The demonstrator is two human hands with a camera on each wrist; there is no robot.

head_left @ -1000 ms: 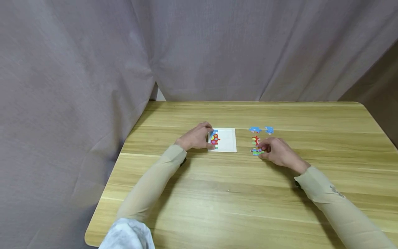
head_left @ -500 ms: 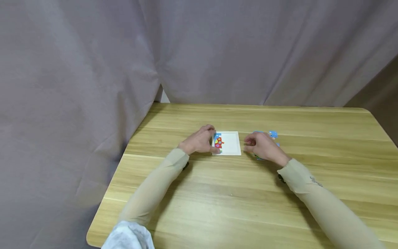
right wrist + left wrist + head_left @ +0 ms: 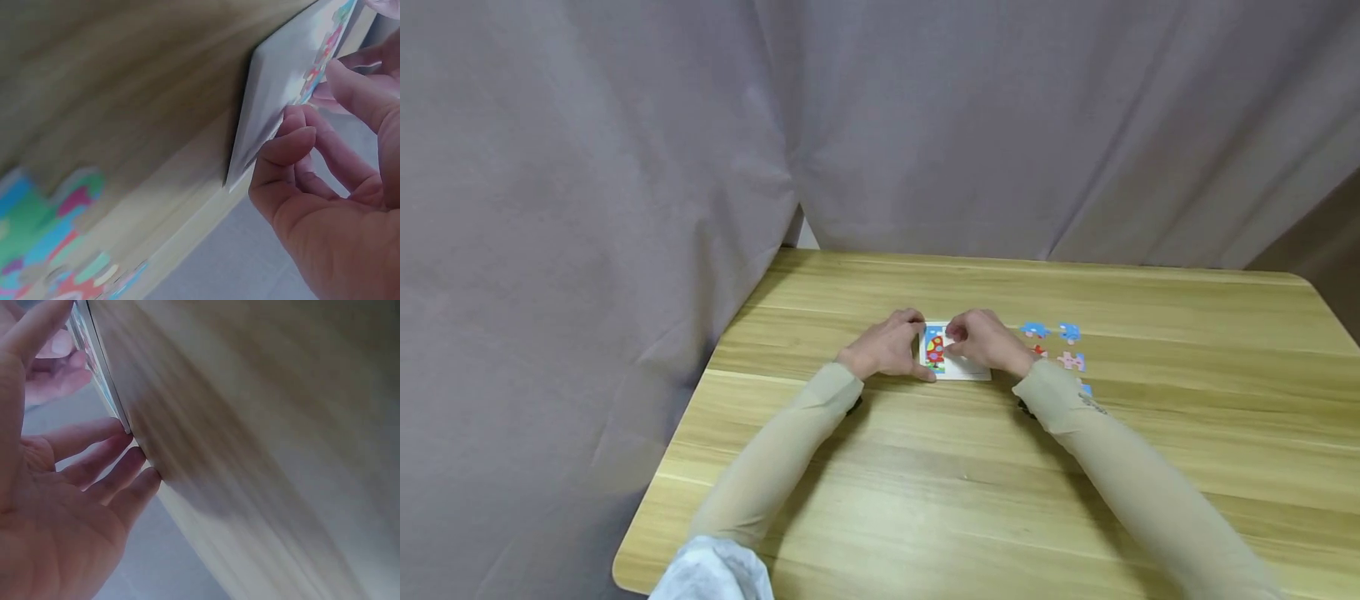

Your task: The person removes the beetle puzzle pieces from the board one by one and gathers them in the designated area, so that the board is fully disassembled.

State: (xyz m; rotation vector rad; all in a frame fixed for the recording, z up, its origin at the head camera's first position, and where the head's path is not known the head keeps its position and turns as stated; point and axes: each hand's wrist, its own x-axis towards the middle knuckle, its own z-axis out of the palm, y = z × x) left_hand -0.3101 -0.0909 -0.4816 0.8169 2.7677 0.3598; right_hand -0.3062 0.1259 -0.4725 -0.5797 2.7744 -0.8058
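Observation:
A white puzzle tray (image 3: 967, 372) lies on the table with colourful pieces, one red with spots (image 3: 935, 348), fitted along its left side. My left hand (image 3: 889, 343) grips the tray's left end, thumb at the near edge and fingers at the far edge. In the left wrist view, fingertips touch the tray's edge and the table. Over the middle of the tray is my right hand (image 3: 988, 340), its fingers curled and pinched together beside the fitted pieces. It seems to pinch a puzzle piece, mostly hidden by the fingers. The right wrist view shows the tray's bare white part (image 3: 275, 81).
Loose puzzle pieces lie right of the tray: two blue ones (image 3: 1069, 333), a pink one (image 3: 1071, 361) and others partly behind the right forearm. A grey curtain (image 3: 925, 125) hangs behind the wooden table (image 3: 887, 500).
My right hand has left the loose pieces and moved left over the tray, with a hint of red at its fingers midway. My left hand stays at the tray. The head view has shifted slightly.

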